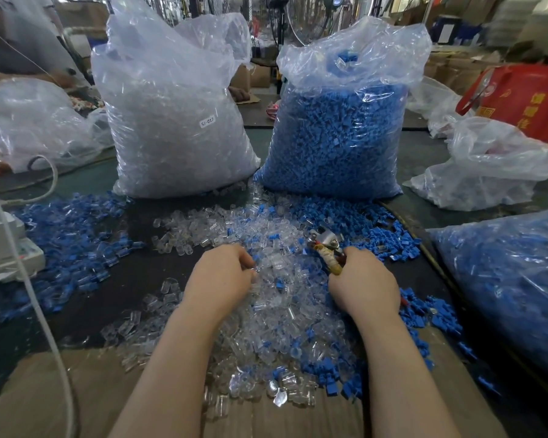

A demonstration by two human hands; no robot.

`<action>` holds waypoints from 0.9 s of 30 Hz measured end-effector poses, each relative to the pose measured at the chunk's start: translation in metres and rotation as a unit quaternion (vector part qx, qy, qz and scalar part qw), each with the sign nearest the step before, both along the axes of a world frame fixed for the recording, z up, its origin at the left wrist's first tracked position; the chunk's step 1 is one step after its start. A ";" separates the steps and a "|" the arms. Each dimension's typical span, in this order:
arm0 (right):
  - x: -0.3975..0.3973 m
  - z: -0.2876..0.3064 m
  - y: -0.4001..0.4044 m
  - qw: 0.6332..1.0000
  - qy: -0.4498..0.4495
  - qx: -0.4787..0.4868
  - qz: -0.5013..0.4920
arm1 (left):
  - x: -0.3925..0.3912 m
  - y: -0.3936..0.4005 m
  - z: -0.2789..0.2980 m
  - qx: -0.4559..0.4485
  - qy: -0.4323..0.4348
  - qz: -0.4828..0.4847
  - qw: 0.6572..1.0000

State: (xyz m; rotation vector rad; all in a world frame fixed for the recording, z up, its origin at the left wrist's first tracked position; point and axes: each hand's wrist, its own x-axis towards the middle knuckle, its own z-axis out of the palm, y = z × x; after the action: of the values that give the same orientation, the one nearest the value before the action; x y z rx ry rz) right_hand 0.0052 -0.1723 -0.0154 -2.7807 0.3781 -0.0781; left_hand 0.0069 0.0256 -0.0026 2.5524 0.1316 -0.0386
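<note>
- The pliers [325, 245] are in the right hand [364, 284], just right of the middle of the table [140, 270], with the head pointing away over the heap. The fingers are wrapped round the taped handles, and the handle ends are hidden inside the fist.
- The left hand [220, 276] lies knuckles-up on the clear pieces [266, 327] with its fingers curled down into them. The fingertips are buried, so I cannot tell whether it holds one.
- The clear pieces and the blue pieces [345, 216] lie loose across the table, far too many to count, and are mixed where the heaps meet.
- Two tall, full bags stand behind the heap, just beside each other: the clear bag [171, 121], which has one small white label, and the blue bag [339, 128].
- A third bag [513, 279], filled with blue, is cut off by the right edge.
- One white cable [35, 295] runs down the left side and out of the bottom of the view.
- One sheet of cardboard [60, 390] lies under the near edge of the heap.
</note>
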 end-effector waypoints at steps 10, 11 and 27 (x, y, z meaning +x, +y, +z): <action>0.000 0.000 0.000 1.000 -0.022 0.017 -0.008 | -0.003 0.002 0.007 -0.091 0.010 -0.020 0.996; 0.000 0.000 -0.001 1.000 -0.024 0.017 -0.011 | -0.003 0.002 0.008 -0.107 0.007 -0.023 0.994; 0.007 0.000 -0.004 0.960 -0.106 0.258 0.032 | -0.005 -0.004 0.011 -0.285 -0.009 -0.021 0.958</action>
State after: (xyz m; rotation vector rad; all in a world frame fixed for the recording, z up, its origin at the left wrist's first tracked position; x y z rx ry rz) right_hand 0.0119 -0.1765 -0.0151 -2.2377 0.2144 -0.2257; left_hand 0.0018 0.0211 0.0086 1.9780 0.0476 -0.0611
